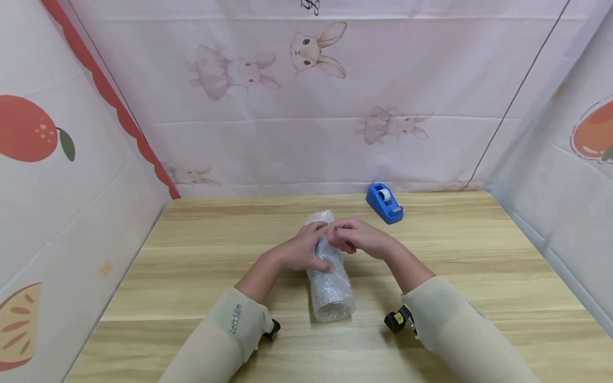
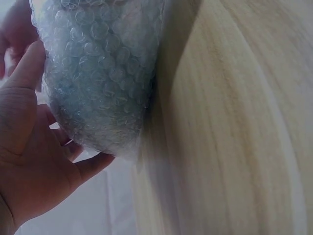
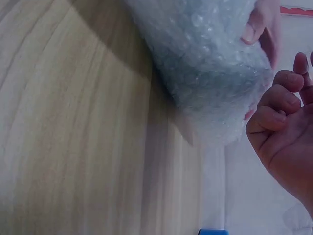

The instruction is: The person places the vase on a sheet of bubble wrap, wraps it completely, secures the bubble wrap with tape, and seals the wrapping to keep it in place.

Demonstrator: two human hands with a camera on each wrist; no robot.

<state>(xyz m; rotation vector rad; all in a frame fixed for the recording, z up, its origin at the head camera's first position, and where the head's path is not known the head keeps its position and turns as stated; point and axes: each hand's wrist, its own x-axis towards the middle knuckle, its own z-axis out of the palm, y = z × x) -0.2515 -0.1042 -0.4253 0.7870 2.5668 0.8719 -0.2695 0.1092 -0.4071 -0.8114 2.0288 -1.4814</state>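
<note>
A bubble-wrapped cylinder (image 1: 331,290) lies lengthwise on the wooden table, its open near end facing me. My left hand (image 1: 303,251) grips it from the left, with the thumb over the top and the fingers round the far side; the left wrist view shows this hand (image 2: 41,159) against the bubble wrap (image 2: 105,63). Over the upper right side of the cylinder is my right hand (image 1: 361,238), its fingers curled in. In the right wrist view that hand (image 3: 288,129) is beside the wrap (image 3: 208,63), and nothing shows in its grasp.
A blue tape dispenser (image 1: 385,204) with a roll of tape stands at the back of the table (image 1: 191,298), right of the cylinder. Printed cloth walls (image 1: 297,149) enclose the table at the back and both sides.
</note>
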